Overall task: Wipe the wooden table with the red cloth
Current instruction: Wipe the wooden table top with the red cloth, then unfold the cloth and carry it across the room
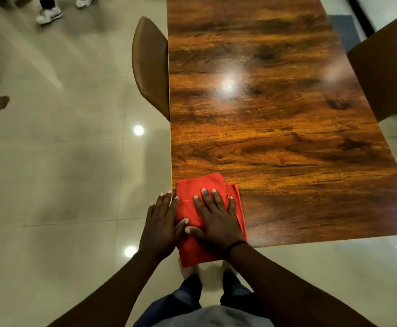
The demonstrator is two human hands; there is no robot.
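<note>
The red cloth (188, 204) lay folded on the near left corner of the tabletop (275, 138), its near end hanging over the edge. The right hand (216, 220) pressed flat on top of it, fingers spread and gripping nothing. The left hand (161, 223) lay flat too, at the cloth's left side by the tabletop's edge. The cloth's long side pointed away from the person, and almost all the bare tabletop lay that way and to the right.
</note>
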